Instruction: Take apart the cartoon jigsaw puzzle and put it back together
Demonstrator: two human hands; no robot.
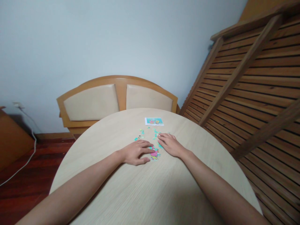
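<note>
Small teal and pink jigsaw pieces (154,153) lie scattered near the middle of a round pale wooden table (145,193). My left hand (136,152) rests flat on the table, fingers pointing right and touching the pink pieces. My right hand (170,144) lies flat just to the right, fingertips on the teal pieces. More loose pieces (141,134) sit a little farther away. A small picture card (154,121) with a teal cartoon image lies beyond them near the far edge. Neither hand grips anything.
A wooden bench with two cream padded backs (117,98) stands behind the table against a pale wall. A slatted wooden frame (253,93) leans at the right. A white cable (30,150) runs down to the dark red floor at the left.
</note>
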